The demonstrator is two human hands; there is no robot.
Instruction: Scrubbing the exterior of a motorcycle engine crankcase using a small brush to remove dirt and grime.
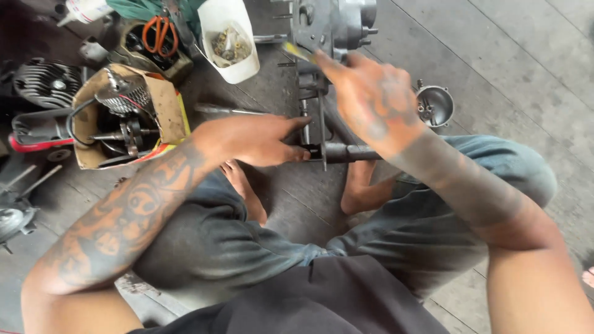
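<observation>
The left hand is closing its fingers around the dark metal shaft of an engine part lying on the floor between the bare feet. The right hand is pinching a yellow-handled tool above the grey engine casing.

Grey cast-metal engine casing looked matt, greasy. Dark steel shaft was smooth w/ dull sheen. White cut plastic jug semi-glossy. Torn brown cardboard box rough, matt. Round metal carb bowl shiny inside. Grey concrete floor coarse, stained.
</observation>
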